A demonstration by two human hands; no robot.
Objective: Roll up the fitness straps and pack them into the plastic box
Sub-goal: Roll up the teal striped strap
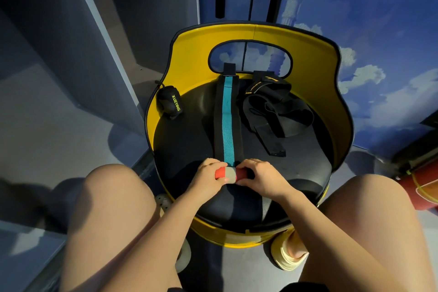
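At 6 o'clock, 2 bare knees frame the view, with a foot in a pale yellow sandal (290,257) on the floor at 5 o'clock. Just beyond them, near centre, both hands meet on the near edge of a round black seat (184,147). The left hand (209,176) and right hand (263,178) each curl their fingers round an end of a small red and grey roll (228,174), thumbs underneath, pinching it between them. This roll is the wound-up start of a long strap (227,121), black with a teal stripe down the middle, which runs flat across the seat toward 12 o'clock, its far end reaching the handle cut-out.

At 1 o'clock of the hands, a heap of loose black straps (275,111) lies on the seat. At 10 o'clock, a finished black roll lettered XUEYING (169,104) sits against the yellow backrest (194,54) that wraps round the seat. A red cylinder (419,189) lies at 3 o'clock by the frame edge.
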